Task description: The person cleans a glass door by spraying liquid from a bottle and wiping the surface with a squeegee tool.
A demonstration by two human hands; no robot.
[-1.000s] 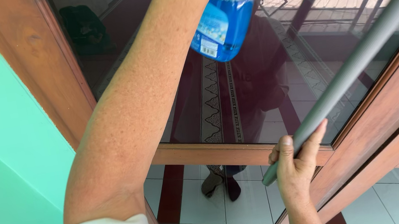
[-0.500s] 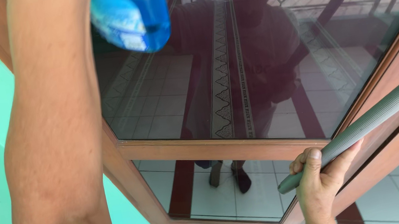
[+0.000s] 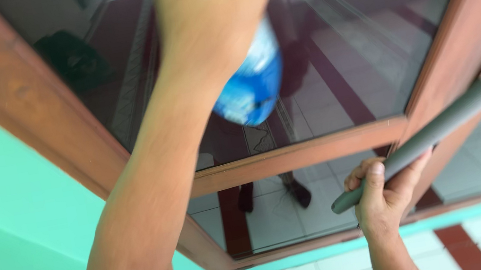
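Gripping blue spray bottle [image 3: 249, 91], grey pole [image 3: 446, 120]

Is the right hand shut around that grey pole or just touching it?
Shut around it: the right hand has its fingers and thumb curled round the lower end of the grey pole.

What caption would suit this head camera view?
Left hand raises a blue spray bottle to a wood-framed glass window; right hand grips a grey pole.
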